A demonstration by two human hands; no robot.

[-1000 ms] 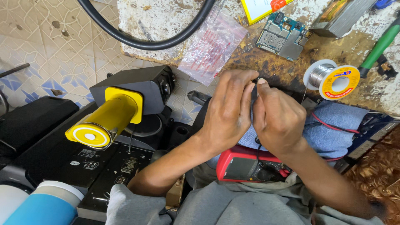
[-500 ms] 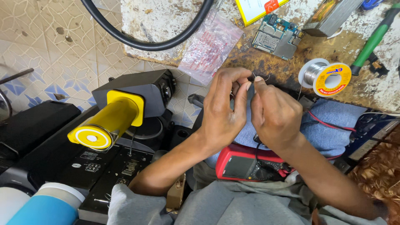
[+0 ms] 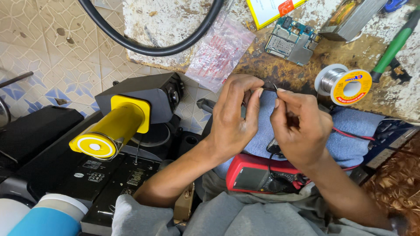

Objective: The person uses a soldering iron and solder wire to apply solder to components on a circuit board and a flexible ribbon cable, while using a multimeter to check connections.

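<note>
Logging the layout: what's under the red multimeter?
The red multimeter lies on grey fabric, its top edge at a blue cloth. The right hand covers its upper right; directly beneath stays hidden.

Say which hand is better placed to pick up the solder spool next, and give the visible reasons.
Probably the right hand: it sits nearer the solder spool, which lies on the bench just beyond it. The left hand would have to cross over. Both hands pinch a thin dark wire, so one must release.
</note>
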